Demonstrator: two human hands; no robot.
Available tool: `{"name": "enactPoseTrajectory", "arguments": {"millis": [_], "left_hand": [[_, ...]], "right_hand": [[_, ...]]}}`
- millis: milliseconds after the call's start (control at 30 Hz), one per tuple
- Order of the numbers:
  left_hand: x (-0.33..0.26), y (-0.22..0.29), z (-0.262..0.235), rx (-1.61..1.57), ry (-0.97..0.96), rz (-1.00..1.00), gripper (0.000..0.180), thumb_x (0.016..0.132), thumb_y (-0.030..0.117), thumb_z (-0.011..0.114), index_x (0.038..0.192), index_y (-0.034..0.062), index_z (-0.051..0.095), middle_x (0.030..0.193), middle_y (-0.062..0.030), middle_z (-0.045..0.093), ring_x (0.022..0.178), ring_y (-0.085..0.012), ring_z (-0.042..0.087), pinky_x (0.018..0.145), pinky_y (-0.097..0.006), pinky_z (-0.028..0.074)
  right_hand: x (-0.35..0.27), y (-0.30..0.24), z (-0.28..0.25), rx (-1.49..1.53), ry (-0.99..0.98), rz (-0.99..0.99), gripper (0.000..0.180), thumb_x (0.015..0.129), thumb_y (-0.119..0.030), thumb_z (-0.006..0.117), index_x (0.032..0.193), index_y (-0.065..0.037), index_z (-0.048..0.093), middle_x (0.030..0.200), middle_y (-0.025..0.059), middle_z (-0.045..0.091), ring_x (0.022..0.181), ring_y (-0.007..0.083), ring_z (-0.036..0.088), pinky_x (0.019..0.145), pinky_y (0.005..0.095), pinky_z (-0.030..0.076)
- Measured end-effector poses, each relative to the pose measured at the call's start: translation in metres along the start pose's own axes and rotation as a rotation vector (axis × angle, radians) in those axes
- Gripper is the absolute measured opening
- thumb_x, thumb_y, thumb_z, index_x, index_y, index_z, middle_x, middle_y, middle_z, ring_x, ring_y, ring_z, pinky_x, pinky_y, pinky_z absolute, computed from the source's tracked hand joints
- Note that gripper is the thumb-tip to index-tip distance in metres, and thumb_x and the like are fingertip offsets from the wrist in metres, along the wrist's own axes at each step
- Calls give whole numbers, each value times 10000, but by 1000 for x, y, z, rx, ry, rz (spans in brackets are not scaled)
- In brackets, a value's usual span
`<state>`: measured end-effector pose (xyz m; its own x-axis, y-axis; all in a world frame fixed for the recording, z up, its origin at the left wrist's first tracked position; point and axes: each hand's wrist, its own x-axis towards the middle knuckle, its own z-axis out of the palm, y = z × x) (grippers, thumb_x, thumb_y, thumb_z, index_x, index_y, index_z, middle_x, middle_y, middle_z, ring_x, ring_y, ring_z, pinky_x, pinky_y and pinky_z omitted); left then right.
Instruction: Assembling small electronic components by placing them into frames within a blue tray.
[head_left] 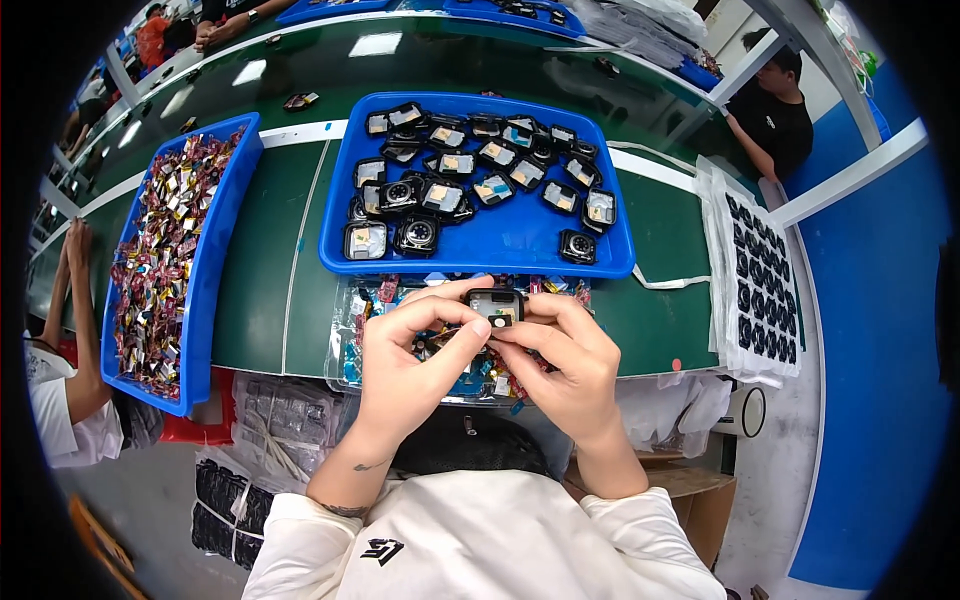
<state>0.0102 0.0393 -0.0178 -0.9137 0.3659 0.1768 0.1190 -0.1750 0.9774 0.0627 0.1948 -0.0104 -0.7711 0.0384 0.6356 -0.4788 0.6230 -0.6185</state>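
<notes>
Between both hands I hold a black smartwatch case [497,303], its open inside facing up and a small white round spot near its lower edge. My left hand [425,335] grips the left side with thumb and fingers. My right hand [563,350] pinches the lower right of the same case; whether a small part sits in those fingertips I cannot make out. Beneath my hands lies a clear tray [345,345] full of small coloured electronic parts. Just beyond stands a blue tray [480,262] with many black watch cases, some showing pale insides, others their round sensor backs.
A long blue bin [200,330] heaped with small red, yellow and white parts stands at left. At right, white sheets [722,330] carry rows of black pieces. Behind runs a green conveyor belt [420,70]. People are at the left and the far right [770,115].
</notes>
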Motion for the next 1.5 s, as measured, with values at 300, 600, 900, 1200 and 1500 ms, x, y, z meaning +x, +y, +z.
{"name": "enactPoseTrajectory", "arguments": {"millis": [300, 600, 900, 1200, 1500], "left_hand": [[3, 2, 1, 311, 78, 155, 52, 731, 36, 685, 776, 11, 684, 901, -97, 697, 862, -173, 604, 813, -306, 437], [3, -1, 4, 278, 130, 89, 18, 715, 25, 671, 725, 10, 669, 844, -93, 693, 825, -169, 580, 778, -306, 434], [2, -8, 6, 297, 164, 173, 19, 708, 14, 665, 700, 14, 648, 840, -72, 694, 803, -166, 541, 766, -312, 415], [-2, 3, 13, 444, 139, 364, 46, 684, 12, 684, 705, 43, 658, 841, -47, 694, 776, -188, 538, 737, -308, 415], [-8, 5, 13, 619, 167, 510, 153, 652, 48, 769, 791, 57, 705, 910, -49, 690, 766, -195, 551, 689, -302, 419]], "right_hand": [[-7, -3, 1, -96, -41, -46, 203, 648, 6, 754, 834, -11, 676, 879, 105, 594, 669, 207, 599, 579, 290, 499], [-10, 0, 5, -123, 8, -119, 205, 629, 16, 755, 817, -13, 680, 890, 116, 616, 672, 216, 602, 578, 293, 496], [-14, -1, 9, -93, 36, -93, 280, 588, 55, 774, 833, -13, 659, 920, 142, 640, 724, 208, 654, 639, 280, 520], [-7, -5, 7, 195, 38, 176, 315, 752, 95, 653, 1063, 46, 634, 911, 124, 658, 795, 162, 645, 692, 256, 527], [-14, 3, -2, 449, 225, 400, 182, 773, 60, 677, 954, 34, 675, 896, 112, 674, 758, 114, 644, 637, 212, 525]]}}
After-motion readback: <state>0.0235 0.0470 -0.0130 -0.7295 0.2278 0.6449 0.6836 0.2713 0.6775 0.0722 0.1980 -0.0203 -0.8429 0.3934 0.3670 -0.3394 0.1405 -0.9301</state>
